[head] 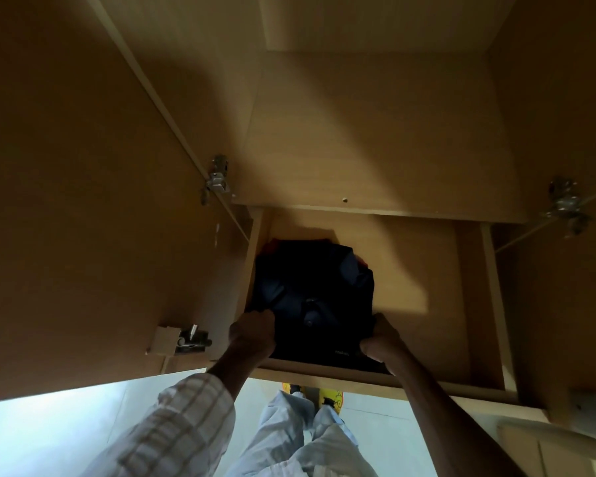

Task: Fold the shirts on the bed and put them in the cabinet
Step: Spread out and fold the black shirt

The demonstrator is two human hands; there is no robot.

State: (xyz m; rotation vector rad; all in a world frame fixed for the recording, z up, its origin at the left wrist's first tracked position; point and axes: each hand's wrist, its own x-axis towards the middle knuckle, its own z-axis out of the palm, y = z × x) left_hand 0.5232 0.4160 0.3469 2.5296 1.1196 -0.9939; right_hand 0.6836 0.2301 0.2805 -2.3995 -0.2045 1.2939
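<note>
— While you watch the same head view, can you tell me what the two hands do?

— Yes. I see the left hand at the near left edge of the folded dark shirt. Its fingers are curled over the cloth and they grip this edge. The right hand is at the near right corner of the same shirt, and its thumb and fingers close around the fabric there. So both hands have hold of the shirt, neither one is spread flat.

— And where is the shirt lying?

— It lies inside the cabinet, on the lower shelf, toward the left side of this compartment, near the left wall. I see a bit of red cloth under it at the far left corner, but I cannot tell what it is. The near edge of the shirt is just beside the front lip of the shelf.

— Anything else around?

— The left door stands open, with a metal hinge at its top and a small latch lower down. Another hinge is on the right side. Below I see a checked sleeve, light trousers and yellow slippers on a pale floor.
</note>
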